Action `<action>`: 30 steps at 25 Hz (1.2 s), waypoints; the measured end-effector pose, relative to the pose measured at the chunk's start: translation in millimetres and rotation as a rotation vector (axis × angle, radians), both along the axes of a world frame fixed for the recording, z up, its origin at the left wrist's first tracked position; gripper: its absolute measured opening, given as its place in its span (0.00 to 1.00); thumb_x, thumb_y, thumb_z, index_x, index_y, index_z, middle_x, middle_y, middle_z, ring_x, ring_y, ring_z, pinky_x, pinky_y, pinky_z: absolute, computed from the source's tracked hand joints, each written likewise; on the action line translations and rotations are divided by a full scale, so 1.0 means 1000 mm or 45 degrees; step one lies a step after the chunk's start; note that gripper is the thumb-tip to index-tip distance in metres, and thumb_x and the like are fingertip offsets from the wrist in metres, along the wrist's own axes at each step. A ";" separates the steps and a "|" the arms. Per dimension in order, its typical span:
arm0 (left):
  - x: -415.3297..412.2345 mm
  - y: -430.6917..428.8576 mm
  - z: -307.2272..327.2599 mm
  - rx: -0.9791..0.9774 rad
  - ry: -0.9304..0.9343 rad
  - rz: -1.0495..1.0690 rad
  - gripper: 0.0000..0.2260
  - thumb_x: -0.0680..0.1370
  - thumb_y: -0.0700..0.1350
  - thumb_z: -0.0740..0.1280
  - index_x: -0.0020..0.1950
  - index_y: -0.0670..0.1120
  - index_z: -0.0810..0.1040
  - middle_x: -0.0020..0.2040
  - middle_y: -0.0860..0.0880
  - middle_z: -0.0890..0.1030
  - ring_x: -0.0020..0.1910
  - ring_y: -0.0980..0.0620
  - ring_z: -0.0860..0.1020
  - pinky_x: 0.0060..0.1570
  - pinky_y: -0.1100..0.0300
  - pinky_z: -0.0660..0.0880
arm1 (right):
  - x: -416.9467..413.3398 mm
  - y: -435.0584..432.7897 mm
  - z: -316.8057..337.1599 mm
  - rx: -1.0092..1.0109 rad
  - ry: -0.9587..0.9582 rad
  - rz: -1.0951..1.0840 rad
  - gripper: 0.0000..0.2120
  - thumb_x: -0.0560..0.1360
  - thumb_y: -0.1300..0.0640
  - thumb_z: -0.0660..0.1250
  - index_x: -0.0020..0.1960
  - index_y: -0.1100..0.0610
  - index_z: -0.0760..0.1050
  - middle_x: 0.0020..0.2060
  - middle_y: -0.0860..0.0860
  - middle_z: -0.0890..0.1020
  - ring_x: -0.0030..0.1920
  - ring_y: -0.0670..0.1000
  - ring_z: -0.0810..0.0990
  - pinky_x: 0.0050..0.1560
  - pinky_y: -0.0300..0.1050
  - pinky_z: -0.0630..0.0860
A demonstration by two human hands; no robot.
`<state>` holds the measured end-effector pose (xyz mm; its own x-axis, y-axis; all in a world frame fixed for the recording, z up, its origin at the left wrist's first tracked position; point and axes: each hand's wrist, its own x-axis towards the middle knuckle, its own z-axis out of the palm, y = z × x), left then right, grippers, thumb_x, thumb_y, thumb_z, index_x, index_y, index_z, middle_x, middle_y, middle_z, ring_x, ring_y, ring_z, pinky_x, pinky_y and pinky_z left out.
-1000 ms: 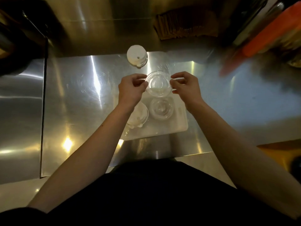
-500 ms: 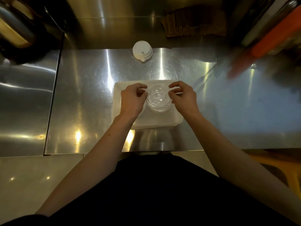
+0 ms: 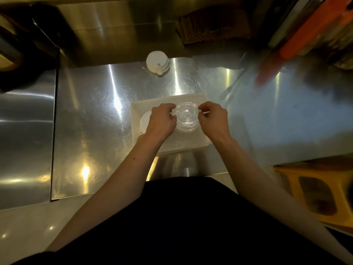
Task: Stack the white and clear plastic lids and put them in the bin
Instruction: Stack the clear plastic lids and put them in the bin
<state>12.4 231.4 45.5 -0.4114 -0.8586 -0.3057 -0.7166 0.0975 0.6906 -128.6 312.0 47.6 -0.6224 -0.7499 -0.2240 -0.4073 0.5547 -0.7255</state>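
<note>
Stainless steel fills most of my view: a brushed counter (image 3: pixel 91 131) streaked with glare, its back rising into a steel wall, and a second steel panel joining it left of the bin. From my remote seat I take the white plastic bin (image 3: pixel 193 144) as the landmark; it sits flat on the counter just ahead of the dark apron. Over the bin, my left hand (image 3: pixel 161 122) and right hand (image 3: pixel 214 119) each pinch an edge of the clear lids (image 3: pixel 186 117), so both grips are closed on that stack, which sits low inside the bin, though I cannot tell whether it rests on the floor of it. A white lid (image 3: pixel 144 122) lies in the bin's left part, mostly covered by the left hand. Beyond the bin, toward the wall, a stack of white lids (image 3: pixel 158 63) stands on the counter, well apart. Far right of the bin, an orange object (image 3: pixel 298 41) and its neighbours are smeared by blur, and a brown ribbed thing (image 3: pixel 214 27) against the wall is too dark to identify. Below right, a yellow stool (image 3: pixel 315 190) is cut by the frame. No writing or labels are legible anywhere.
</note>
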 end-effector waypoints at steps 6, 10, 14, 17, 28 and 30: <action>-0.006 -0.004 0.002 0.019 0.003 -0.019 0.20 0.74 0.39 0.69 0.66 0.43 0.76 0.63 0.42 0.79 0.60 0.43 0.78 0.63 0.46 0.73 | 0.003 -0.003 0.004 0.079 0.036 0.038 0.17 0.73 0.64 0.63 0.62 0.61 0.77 0.58 0.57 0.81 0.57 0.55 0.81 0.61 0.50 0.76; -0.011 -0.008 -0.001 0.026 -0.074 -0.101 0.23 0.71 0.38 0.71 0.67 0.44 0.74 0.63 0.42 0.78 0.60 0.42 0.77 0.63 0.46 0.73 | 0.012 0.002 -0.001 0.153 -0.054 0.065 0.19 0.74 0.62 0.66 0.64 0.61 0.75 0.62 0.58 0.78 0.62 0.56 0.78 0.64 0.48 0.73; -0.014 -0.009 -0.007 0.020 -0.161 -0.123 0.25 0.71 0.40 0.73 0.67 0.45 0.73 0.62 0.41 0.78 0.60 0.42 0.76 0.62 0.48 0.74 | 0.017 0.001 -0.002 0.207 -0.080 0.094 0.22 0.75 0.62 0.65 0.68 0.61 0.71 0.67 0.58 0.74 0.66 0.56 0.74 0.65 0.44 0.68; -0.016 -0.009 -0.008 0.003 -0.206 -0.178 0.25 0.71 0.40 0.73 0.67 0.43 0.73 0.62 0.40 0.78 0.59 0.41 0.76 0.58 0.51 0.74 | 0.015 0.000 -0.003 0.246 -0.090 0.113 0.22 0.75 0.63 0.65 0.69 0.61 0.70 0.69 0.57 0.73 0.69 0.55 0.71 0.67 0.42 0.65; -0.026 -0.012 -0.016 -0.086 -0.376 -0.347 0.12 0.69 0.39 0.73 0.50 0.42 0.75 0.48 0.41 0.80 0.43 0.43 0.78 0.41 0.51 0.76 | 0.012 -0.006 -0.004 0.330 -0.125 0.182 0.23 0.75 0.62 0.65 0.70 0.62 0.70 0.69 0.57 0.74 0.69 0.56 0.71 0.68 0.46 0.66; -0.027 -0.013 -0.018 -0.098 -0.397 -0.367 0.13 0.70 0.38 0.73 0.51 0.41 0.74 0.49 0.41 0.79 0.45 0.42 0.78 0.42 0.51 0.76 | 0.012 -0.006 -0.005 0.347 -0.132 0.183 0.23 0.75 0.62 0.66 0.70 0.61 0.69 0.69 0.57 0.73 0.69 0.56 0.71 0.69 0.46 0.66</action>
